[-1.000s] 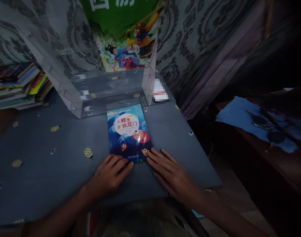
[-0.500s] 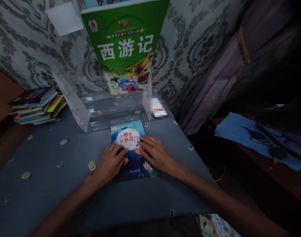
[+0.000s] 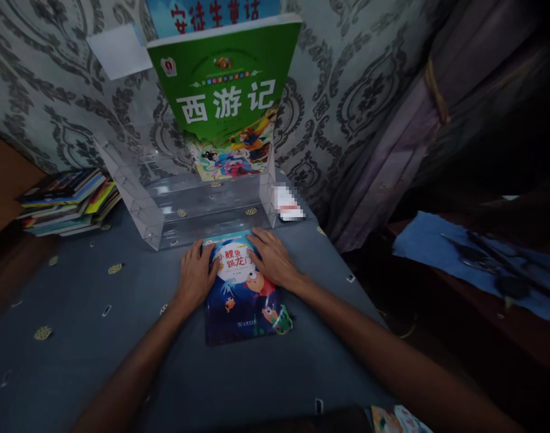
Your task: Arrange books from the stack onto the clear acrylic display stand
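Up toward the top of the blue book (image 3: 239, 310) our hands are now resting, higher than before. We are holding the left hand (image 3: 194, 270) open along its left edge, and the right hand (image 3: 272, 258) loosely spread over its upper right. It is lying on the table (image 3: 121, 367), just before the clear rack (image 3: 149, 231).

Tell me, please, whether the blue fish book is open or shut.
Shut: the blue fish book lies flat with its front cover facing up, and no inside pages show.
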Available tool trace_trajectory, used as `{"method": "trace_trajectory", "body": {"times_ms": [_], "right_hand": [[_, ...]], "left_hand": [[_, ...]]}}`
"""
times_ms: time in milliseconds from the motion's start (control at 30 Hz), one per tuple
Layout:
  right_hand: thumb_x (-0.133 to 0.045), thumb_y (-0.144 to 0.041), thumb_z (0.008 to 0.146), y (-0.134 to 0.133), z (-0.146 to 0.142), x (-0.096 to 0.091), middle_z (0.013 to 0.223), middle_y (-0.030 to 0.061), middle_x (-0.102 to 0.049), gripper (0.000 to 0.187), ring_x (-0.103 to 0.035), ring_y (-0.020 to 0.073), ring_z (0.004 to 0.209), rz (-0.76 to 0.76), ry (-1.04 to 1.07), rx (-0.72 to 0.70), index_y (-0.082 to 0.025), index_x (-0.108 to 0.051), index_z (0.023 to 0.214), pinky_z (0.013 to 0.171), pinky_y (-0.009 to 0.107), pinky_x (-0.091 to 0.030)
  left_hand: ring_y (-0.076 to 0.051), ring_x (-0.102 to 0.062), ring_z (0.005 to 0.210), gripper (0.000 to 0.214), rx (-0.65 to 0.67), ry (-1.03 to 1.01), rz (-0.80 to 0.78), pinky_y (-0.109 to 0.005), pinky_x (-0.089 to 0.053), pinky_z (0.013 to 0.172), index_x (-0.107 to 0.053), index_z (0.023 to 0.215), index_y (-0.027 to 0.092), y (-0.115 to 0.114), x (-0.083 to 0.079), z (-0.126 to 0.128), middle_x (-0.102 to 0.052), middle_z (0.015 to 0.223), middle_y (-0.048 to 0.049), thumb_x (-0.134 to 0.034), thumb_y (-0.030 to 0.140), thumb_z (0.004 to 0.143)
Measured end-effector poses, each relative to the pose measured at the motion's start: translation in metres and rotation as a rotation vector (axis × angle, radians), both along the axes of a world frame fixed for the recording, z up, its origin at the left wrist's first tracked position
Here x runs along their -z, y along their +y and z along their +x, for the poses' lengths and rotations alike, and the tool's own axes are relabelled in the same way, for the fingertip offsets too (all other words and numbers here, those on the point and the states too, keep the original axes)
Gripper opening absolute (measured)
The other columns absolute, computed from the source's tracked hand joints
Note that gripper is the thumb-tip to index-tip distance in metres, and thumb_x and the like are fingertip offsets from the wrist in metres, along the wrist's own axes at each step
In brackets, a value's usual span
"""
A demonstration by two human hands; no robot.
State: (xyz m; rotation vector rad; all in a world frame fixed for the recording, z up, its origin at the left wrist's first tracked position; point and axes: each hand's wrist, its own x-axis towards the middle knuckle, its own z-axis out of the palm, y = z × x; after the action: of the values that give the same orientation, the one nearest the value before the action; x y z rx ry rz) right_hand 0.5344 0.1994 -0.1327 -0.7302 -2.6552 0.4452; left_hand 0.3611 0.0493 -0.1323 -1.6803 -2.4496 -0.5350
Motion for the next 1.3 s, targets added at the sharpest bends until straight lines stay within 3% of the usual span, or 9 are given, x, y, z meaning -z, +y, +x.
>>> {"method": "trace_trajectory", "body": {"times_ms": [267,600,700,800,967,1067,1167,1300], "right_hand": [[-0.042,-0.030,0.100,-0.001,0.002,0.007,0.155,0.0186,-0.046,0.049,-0.041,0.0300,0.145,-0.013,-0.016,0.000,-0.011,-0.054,0.143,0.120,0.052,-0.034],[-0.043,-0.035,0.100,-0.031,0.024,0.023,0.155,0.0187,-0.045,0.051,-0.042,0.0339,0.144,0.015,0.064,0.011,-0.015,-0.047,0.147,0.117,0.059,-0.037],[-0.042,-0.034,0.100,-0.034,0.024,0.025,0.156,0.0198,-0.043,0.052,-0.041,0.0355,0.145,-0.005,0.075,0.014,-0.015,-0.046,0.148,0.117,0.061,-0.037],[-0.040,-0.035,0.101,-0.034,0.023,0.024,0.156,0.0221,-0.042,0.051,-0.041,0.0359,0.145,-0.007,0.064,0.020,-0.011,-0.049,0.145,0.117,0.060,-0.037],[-0.043,-0.034,0.100,-0.034,0.024,0.023,0.156,0.0207,-0.043,0.051,-0.039,0.0352,0.146,-0.027,0.081,0.031,-0.012,-0.049,0.145,0.119,0.058,-0.036],[-0.043,-0.034,0.100,-0.034,0.025,0.023,0.157,0.0226,-0.041,0.051,-0.038,0.0356,0.147,-0.042,0.067,0.020,-0.011,-0.049,0.145,0.118,0.059,-0.037],[-0.042,-0.036,0.100,-0.032,0.026,0.024,0.157,0.0218,-0.040,0.053,-0.038,0.0355,0.147,-0.059,0.077,0.017,-0.012,-0.047,0.147,0.118,0.059,-0.037],[-0.042,-0.040,0.102,-0.030,0.026,0.026,0.158,0.0174,-0.041,0.054,-0.037,0.0346,0.147,-0.105,0.146,0.005,-0.019,-0.043,0.151,0.119,0.060,-0.036]], "left_hand": [[-0.033,-0.047,0.135,0.036,-0.009,-0.007,0.004,-0.055,-0.040,0.110,-0.056,0.131,0.019,-0.001,0.000,0.001,-0.052,0.144,-0.0185,-0.047,0.032,0.099],[-0.033,-0.044,0.139,0.036,0.043,-0.147,0.074,-0.057,-0.037,0.112,-0.057,0.130,0.017,-0.003,0.003,-0.002,-0.056,0.141,-0.0182,-0.048,0.031,0.098],[-0.031,-0.049,0.134,0.036,0.068,-0.359,0.173,-0.054,-0.039,0.112,-0.058,0.128,0.018,-0.003,0.000,-0.007,-0.060,0.136,-0.0151,-0.052,0.028,0.094],[-0.026,-0.061,0.118,0.037,0.051,-0.737,0.325,-0.044,-0.049,0.102,-0.058,0.126,0.020,-0.001,-0.004,-0.007,-0.064,0.131,-0.0114,-0.056,0.030,0.090],[-0.019,-0.069,0.100,0.043,-0.149,-1.330,0.598,-0.031,-0.054,0.088,-0.057,0.120,0.021,0.002,-0.005,0.003,-0.071,0.116,-0.0061,-0.070,0.030,0.080],[-0.019,-0.071,0.090,0.034,-0.304,-1.600,0.591,-0.030,-0.056,0.083,-0.062,0.111,0.019,0.003,-0.005,0.011,-0.074,0.099,-0.0042,-0.073,0.026,0.080],[-0.020,-0.073,0.090,0.024,-0.431,-1.760,0.566,-0.033,-0.058,0.086,-0.066,0.106,0.017,0.002,-0.008,0.016,-0.076,0.096,-0.0062,-0.073,0.023,0.083],[-0.023,-0.074,0.092,0.020,-0.400,-1.855,0.529,-0.037,-0.060,0.088,-0.069,0.104,0.015,-0.001,-0.007,0.013,-0.077,0.098,-0.0082,-0.072,0.025,0.087]]}}
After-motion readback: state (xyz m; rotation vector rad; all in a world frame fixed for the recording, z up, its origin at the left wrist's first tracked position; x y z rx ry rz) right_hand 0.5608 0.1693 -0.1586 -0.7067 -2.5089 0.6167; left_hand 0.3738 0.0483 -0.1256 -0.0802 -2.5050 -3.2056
